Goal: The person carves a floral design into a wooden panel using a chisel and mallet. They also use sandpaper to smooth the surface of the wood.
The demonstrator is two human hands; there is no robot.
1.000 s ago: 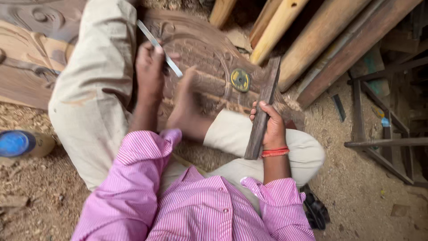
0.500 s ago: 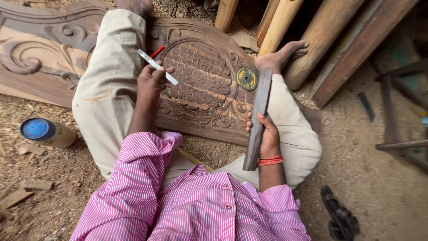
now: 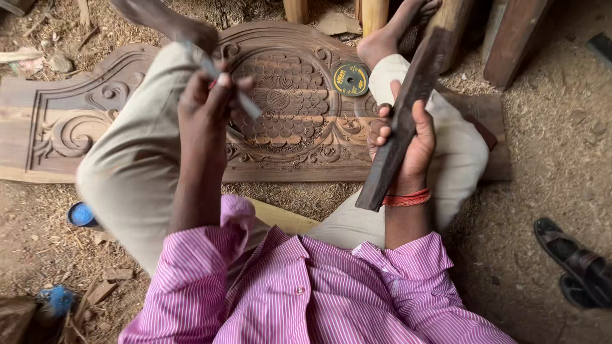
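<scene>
Left hand (image 3: 210, 105) grip closed round chisel (image 3: 245, 102), tip angled toward carved wooden panel (image 3: 287, 102) at frame centre; right hand (image 3: 414, 143) grip clamps dark wooden mallet bar (image 3: 401, 127), raised for striking.

Disc (image 3: 351, 79) on carved panel (image 3: 287, 102); sandal (image 3: 574, 260) right

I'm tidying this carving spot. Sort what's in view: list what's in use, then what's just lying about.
In use:
left hand holding a thin metal tool
right hand gripping a dark wooden block
carved wooden panel under the legs

Lying about:
round disc on the panel
blue-lidded container
sandals
upright timbers
</scene>
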